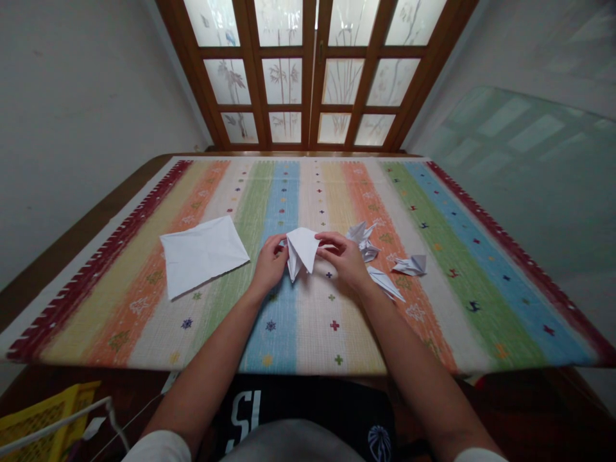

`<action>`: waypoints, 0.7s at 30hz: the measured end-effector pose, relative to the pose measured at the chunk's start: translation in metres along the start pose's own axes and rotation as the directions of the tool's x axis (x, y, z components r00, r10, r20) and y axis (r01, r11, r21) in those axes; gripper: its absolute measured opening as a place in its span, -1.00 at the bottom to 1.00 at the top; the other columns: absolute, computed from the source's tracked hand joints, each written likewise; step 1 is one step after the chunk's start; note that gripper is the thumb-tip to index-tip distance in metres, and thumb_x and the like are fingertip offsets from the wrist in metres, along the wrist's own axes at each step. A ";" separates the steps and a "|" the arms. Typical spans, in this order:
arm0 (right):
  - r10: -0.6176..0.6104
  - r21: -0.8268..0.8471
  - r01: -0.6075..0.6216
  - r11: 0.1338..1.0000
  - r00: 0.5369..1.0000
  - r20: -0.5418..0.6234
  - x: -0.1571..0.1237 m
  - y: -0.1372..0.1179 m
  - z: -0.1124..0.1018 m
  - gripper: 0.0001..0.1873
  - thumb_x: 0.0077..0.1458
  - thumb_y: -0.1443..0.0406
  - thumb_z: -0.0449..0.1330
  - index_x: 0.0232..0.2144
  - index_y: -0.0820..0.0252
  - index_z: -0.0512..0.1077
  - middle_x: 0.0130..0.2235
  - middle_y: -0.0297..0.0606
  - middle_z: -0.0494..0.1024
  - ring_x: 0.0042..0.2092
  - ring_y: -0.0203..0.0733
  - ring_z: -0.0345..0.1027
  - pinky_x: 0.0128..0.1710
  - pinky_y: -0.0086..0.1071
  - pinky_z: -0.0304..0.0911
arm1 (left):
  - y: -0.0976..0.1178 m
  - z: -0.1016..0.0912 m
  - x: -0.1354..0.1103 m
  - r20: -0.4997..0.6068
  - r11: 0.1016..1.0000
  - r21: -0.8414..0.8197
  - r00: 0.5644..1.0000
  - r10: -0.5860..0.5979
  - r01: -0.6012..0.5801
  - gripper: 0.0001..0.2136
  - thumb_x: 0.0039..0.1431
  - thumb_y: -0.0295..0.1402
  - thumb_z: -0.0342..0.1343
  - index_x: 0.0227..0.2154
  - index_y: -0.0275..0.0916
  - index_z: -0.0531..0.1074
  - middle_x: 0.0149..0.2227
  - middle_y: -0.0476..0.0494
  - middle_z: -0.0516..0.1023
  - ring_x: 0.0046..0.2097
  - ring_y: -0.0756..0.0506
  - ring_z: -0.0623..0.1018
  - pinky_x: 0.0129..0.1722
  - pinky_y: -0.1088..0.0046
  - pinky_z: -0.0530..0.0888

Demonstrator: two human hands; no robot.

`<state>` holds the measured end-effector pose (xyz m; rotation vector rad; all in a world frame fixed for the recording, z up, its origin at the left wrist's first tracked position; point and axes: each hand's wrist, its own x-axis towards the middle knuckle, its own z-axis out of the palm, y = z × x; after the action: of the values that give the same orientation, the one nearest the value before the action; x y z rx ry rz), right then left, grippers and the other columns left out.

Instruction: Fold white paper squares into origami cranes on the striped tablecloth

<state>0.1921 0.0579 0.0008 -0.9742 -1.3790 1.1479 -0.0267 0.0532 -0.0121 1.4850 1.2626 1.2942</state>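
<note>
At the middle of the striped cloth (96, 289) covering the table, somewhat nearer its near edge than its far edge, a folded white paper piece (301, 251) is held up between the person's two hands, with its tip pointing toward the near edge and its layers fanned apart. The left hand (272, 264) grips it from the left and the right hand (344, 260) from the right. The left fingers (278, 242) are closed narrowly on the paper, and the right fingers (327, 239) pinch its upper right side; the exact contact behind the paper cannot be seen. This piece is judged partly worked, since it carries several folds but its layers are not pressed flat. Three other paper pieces lie toward the right edge: a many-pointed paper piece (363, 240) just beside the right hand, a slim paper piece (385, 283) just below that hand, and a small paper piece (411, 264) farther right. All three appear folded. A flat white sheet (202, 256) lies left of the hands, toward the left edge, and shows no folded form, so it is judged the piece with the most work left.
</note>
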 end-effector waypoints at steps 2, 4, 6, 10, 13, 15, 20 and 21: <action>-0.009 -0.015 0.009 1.000 0.999 -0.050 0.001 0.001 -0.001 -0.66 0.04 0.06 0.48 -0.16 0.06 0.68 -0.04 -0.16 0.67 -0.07 -0.08 0.56 -0.06 -0.20 0.51 | 0.003 0.000 0.001 0.005 0.997 0.073 1.000 0.019 -0.019 -0.81 0.28 -0.31 0.17 -0.15 -0.22 0.63 0.05 -0.26 0.61 -0.02 -0.17 0.61 -0.01 0.31 0.56; -0.005 -0.016 0.004 1.000 0.997 -0.078 0.002 0.002 -0.003 -0.63 0.05 0.00 0.47 -0.18 0.06 0.67 -0.08 -0.18 0.68 -0.10 -0.09 0.57 -0.07 -0.21 0.51 | 0.006 0.000 0.000 0.011 0.997 0.078 1.000 -0.016 0.015 -0.78 0.31 -0.27 0.14 -0.18 -0.23 0.65 0.08 -0.28 0.61 0.11 -0.22 0.58 0.07 0.26 0.56; 0.009 -0.005 -0.010 1.000 0.997 -0.081 0.003 0.003 -0.005 -0.60 0.06 -0.04 0.47 -0.18 0.06 0.66 -0.12 -0.21 0.68 -0.14 -0.11 0.57 -0.10 -0.23 0.50 | 0.009 0.000 -0.001 0.062 0.997 0.011 0.995 -0.080 0.080 -0.69 0.38 -0.18 0.06 -0.16 -0.23 0.65 0.15 -0.31 0.57 0.14 -0.24 0.57 -0.02 0.27 0.61; 0.013 -0.026 -0.015 1.000 0.997 -0.076 0.003 0.004 -0.005 -0.57 0.09 -0.09 0.43 -0.16 0.06 0.64 -0.19 -0.22 0.66 -0.19 -0.10 0.58 -0.17 -0.24 0.50 | 0.011 0.002 -0.006 0.182 0.996 0.004 0.979 -0.093 0.094 -0.63 0.22 -0.12 0.26 -0.03 -0.25 0.60 0.19 -0.34 0.53 0.06 -0.24 0.59 -0.17 0.35 0.61; -0.031 -0.074 0.024 0.997 0.996 -0.089 0.003 0.003 -0.003 -0.61 0.13 -0.05 0.41 -0.17 0.07 0.61 -0.13 -0.20 0.64 -0.15 -0.09 0.58 -0.18 -0.26 0.50 | 0.009 0.005 -0.008 0.202 0.994 0.054 0.973 -0.109 0.100 -0.46 0.05 -0.28 0.40 0.11 -0.23 0.49 0.13 -0.34 0.58 -0.02 -0.20 0.62 -0.20 0.39 0.59; -0.060 -0.094 0.049 0.994 0.992 -0.109 0.002 0.003 -0.003 -0.65 0.17 -0.03 0.37 -0.17 0.07 0.59 -0.07 -0.18 0.62 -0.11 -0.09 0.56 -0.18 -0.27 0.51 | 0.008 0.005 -0.008 0.212 0.993 0.036 0.970 -0.121 0.116 -0.48 0.10 -0.34 0.35 0.14 -0.22 0.44 0.13 -0.33 0.60 -0.04 -0.17 0.63 -0.17 0.38 0.59; -0.104 -0.075 0.100 0.992 0.993 -0.055 0.000 0.002 -0.005 -0.57 0.17 0.10 0.31 0.08 -0.02 0.50 0.16 -0.13 0.47 0.06 -0.02 0.50 -0.14 -0.21 0.59 | 0.013 0.003 -0.008 0.199 0.995 0.057 0.976 -0.089 0.079 -0.47 0.22 -0.40 0.21 0.25 -0.21 0.32 0.03 -0.27 0.69 -0.07 -0.15 0.68 -0.02 0.28 0.57; -0.115 -0.078 0.113 0.991 0.993 -0.024 -0.001 0.002 -0.004 -0.47 0.13 0.12 0.33 0.16 -0.05 0.47 0.23 -0.11 0.41 0.12 0.02 0.47 -0.14 -0.21 0.59 | 0.015 0.003 -0.009 0.202 0.994 0.083 0.976 -0.083 0.067 -0.46 0.24 -0.39 0.20 0.28 -0.20 0.30 0.00 -0.26 0.71 -0.09 -0.15 0.69 -0.02 0.28 0.56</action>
<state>0.1961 0.0575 -0.0014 -0.9497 -1.4456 0.9993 -0.0212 0.0416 -0.0004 1.5648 1.2303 1.0257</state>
